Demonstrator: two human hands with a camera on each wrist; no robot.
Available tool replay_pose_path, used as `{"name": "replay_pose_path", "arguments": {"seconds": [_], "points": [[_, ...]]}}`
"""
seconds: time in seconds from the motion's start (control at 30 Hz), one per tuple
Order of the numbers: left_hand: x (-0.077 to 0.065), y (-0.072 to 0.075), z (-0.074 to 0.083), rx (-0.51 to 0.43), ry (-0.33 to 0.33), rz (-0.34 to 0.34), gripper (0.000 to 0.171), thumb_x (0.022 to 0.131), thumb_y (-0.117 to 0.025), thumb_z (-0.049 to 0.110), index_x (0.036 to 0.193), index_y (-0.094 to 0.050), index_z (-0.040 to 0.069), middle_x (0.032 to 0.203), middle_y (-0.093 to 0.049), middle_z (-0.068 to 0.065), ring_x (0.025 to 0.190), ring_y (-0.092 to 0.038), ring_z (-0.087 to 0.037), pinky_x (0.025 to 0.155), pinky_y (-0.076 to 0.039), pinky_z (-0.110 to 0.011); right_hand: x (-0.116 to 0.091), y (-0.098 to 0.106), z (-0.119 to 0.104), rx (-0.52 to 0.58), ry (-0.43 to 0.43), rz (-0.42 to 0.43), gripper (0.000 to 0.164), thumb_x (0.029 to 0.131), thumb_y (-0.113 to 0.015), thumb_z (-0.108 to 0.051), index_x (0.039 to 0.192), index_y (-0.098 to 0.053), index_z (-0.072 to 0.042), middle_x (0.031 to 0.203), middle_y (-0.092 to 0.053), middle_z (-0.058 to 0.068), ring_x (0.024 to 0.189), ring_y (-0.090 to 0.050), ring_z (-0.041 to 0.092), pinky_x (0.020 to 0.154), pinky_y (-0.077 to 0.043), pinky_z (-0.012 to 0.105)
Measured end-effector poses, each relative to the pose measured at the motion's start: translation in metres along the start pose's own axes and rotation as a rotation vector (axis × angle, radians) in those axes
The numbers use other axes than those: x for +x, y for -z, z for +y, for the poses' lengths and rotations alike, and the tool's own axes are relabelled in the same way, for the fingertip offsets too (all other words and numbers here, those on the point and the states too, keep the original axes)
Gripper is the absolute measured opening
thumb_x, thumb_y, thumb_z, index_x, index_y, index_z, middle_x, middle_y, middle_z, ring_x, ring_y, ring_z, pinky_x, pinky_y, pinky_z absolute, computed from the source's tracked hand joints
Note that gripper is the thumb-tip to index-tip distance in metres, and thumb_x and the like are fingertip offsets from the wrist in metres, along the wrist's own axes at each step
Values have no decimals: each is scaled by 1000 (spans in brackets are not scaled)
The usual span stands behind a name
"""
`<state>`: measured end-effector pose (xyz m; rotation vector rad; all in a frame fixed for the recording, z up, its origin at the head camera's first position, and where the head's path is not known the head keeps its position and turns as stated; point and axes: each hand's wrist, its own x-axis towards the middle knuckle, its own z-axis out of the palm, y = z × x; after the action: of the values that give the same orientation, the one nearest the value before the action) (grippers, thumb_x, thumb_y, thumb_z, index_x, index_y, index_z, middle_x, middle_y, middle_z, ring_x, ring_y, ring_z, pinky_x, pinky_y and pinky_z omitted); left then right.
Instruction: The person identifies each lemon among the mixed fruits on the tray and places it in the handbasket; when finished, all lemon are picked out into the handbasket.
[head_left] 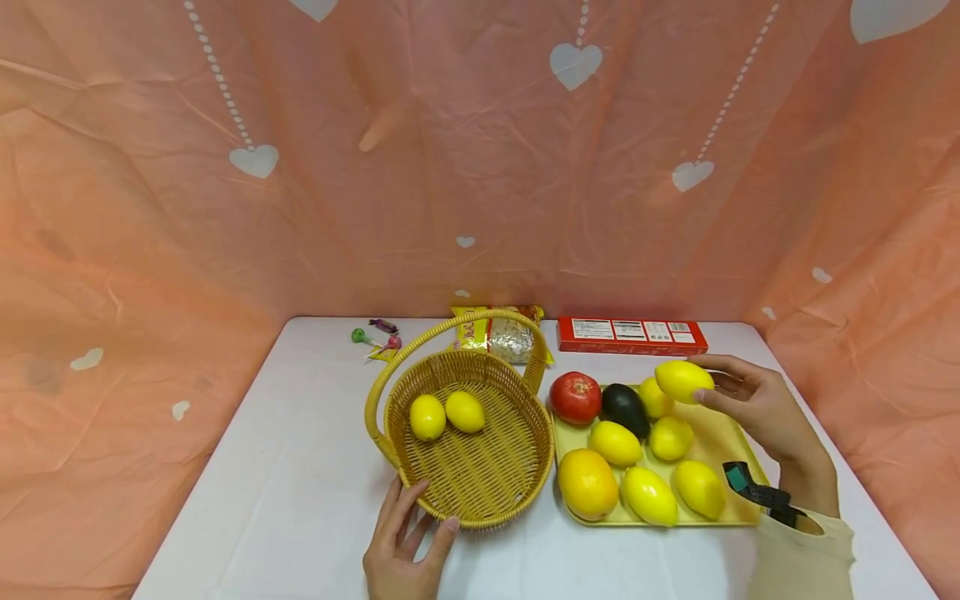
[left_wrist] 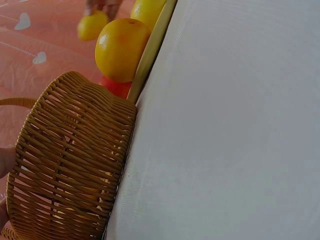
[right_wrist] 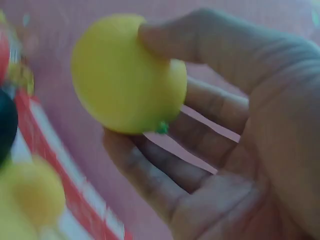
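My right hand (head_left: 757, 400) pinches a yellow lemon (head_left: 684, 382) between thumb and fingers, raised above the tray's far side. In the right wrist view the lemon (right_wrist: 125, 75) shows a small green stem spot. The pale yellow tray (head_left: 738, 442) carries several more lemons (head_left: 649, 497), an orange (head_left: 587, 484), a dark green avocado (head_left: 625, 408) and a red tomato-like fruit (head_left: 576, 397). Left of it stands a woven basket (head_left: 487, 467) with a tall handle and two lemons (head_left: 465, 412) inside. My left hand (head_left: 408, 542) touches the basket's near-left side, its fingers loosely spread.
Behind the basket lies a yellow and clear food packet (head_left: 510, 340). A red box (head_left: 632, 335) is at the back right, behind the tray. Lollipops (head_left: 360, 336) and a dark wrapped candy (head_left: 383, 325) lie at the back left. A pink curtain (head_left: 450, 167) hangs behind the white table (head_left: 285, 483).
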<state>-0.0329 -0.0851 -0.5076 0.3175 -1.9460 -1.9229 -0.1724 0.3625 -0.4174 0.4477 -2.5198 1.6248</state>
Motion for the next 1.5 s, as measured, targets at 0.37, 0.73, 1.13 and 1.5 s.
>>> {"name": "replay_pose_path", "arguments": {"seconds": [0.37, 0.73, 1.13, 1.5], "points": [[-2, 0, 0, -1, -3, -3, 56, 85, -89, -8, 138, -72, -2, 166, -47, -23, 132, -57, 8, 97, -61, -16, 22, -81, -44, 223, 162, -356, 45, 96, -74, 12, 139, -68, 3, 134, -75, 4, 113, -76, 21, 98, -67, 30], [-3, 2, -2, -8, 1, 7, 56, 85, -89, -8, 138, -72, -2, 166, -47, -22, 134, -58, 4, 97, -61, -16, 23, -175, -67, 128, 230, -636, 41, 97, -86, -16, 135, -75, -8, 132, -76, 7, 110, -74, 16, 96, -68, 33], [-4, 3, -3, 20, 9, 15, 54, 86, -91, -2, 137, -73, 1, 167, -45, -25, 135, -57, 1, 97, -61, -17, 10, -235, -87, -159, 342, -616, 46, 96, -88, -31, 138, -76, -20, 137, -76, -6, 131, -68, 14, 116, -58, 37], [0, -1, -5, 20, -16, 9, 56, 84, -92, -5, 136, -72, -2, 167, -46, -24, 132, -57, 8, 98, -60, -15, 3, -164, -61, 103, 211, -464, 45, 97, -85, -9, 140, -75, -12, 138, -77, 5, 123, -74, 21, 110, -63, 38]]}}
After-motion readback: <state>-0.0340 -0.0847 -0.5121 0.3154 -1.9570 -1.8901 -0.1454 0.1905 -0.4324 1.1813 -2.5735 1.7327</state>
